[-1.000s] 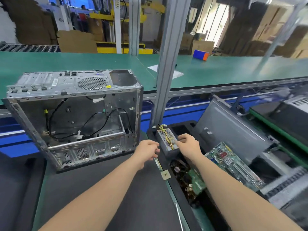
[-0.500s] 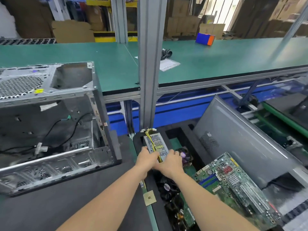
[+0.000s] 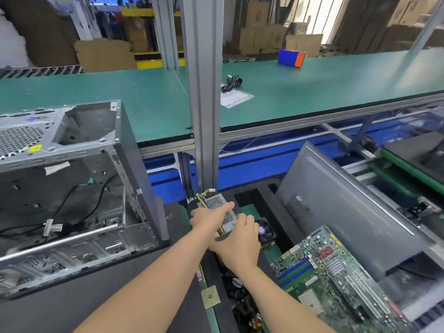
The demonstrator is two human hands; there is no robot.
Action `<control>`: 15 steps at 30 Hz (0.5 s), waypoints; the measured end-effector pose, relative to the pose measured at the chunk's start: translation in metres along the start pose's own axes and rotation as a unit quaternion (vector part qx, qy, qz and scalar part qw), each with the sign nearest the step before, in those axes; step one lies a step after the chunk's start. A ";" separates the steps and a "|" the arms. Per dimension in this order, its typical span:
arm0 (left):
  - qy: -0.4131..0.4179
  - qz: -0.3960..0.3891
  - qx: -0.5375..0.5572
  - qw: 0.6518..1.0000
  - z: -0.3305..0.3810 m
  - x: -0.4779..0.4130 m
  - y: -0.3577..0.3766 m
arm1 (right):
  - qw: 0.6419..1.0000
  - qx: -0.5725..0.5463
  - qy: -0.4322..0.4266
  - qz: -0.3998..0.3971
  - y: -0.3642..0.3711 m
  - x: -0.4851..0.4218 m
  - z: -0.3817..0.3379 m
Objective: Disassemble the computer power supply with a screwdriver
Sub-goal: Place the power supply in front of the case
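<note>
Head-worn view, forward-down, close over workbench [image 3: 120,296]

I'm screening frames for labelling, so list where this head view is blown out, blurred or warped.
Head view: the window behind the cardboard boxes is blown out; the lower-right corner smears into streaks; far uprights splay outward beside the straight aluminium post; the power supply and motherboard are fairly sharp.

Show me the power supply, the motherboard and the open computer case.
power supply [image 3: 213,202]: head view, perforated top panel.
motherboard [image 3: 341,284]: head view, middle of green board.
computer case [image 3: 77,144]: head view, upper metal frame.
</note>
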State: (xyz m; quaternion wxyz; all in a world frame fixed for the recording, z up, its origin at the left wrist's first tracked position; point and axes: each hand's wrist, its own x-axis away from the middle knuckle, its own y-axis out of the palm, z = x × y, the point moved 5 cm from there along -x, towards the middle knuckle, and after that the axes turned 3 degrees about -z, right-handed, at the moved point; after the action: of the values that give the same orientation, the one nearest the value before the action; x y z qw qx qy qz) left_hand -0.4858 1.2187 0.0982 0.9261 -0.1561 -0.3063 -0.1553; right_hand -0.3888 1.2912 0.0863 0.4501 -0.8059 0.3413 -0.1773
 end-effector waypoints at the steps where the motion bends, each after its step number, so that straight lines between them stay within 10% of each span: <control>1: -0.002 0.013 -0.005 1.000 0.004 0.002 -0.002 | 1.000 -0.005 -0.009 0.009 -0.003 0.005 -0.003; 9: -0.005 0.093 0.013 0.996 0.011 0.034 -0.038 | 0.985 0.043 -0.154 0.071 -0.043 0.042 -0.047; 15: 0.093 0.068 -0.014 0.993 0.001 0.068 -0.081 | 0.952 -0.190 -0.237 0.032 -0.081 0.057 -0.049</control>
State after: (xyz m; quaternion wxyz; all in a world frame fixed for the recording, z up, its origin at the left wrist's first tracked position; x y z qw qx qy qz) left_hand -0.4654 1.1324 0.1568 0.9567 -0.1748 -0.2049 -0.1101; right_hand -0.3459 1.2501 0.1800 0.3621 -0.8838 0.2781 0.1019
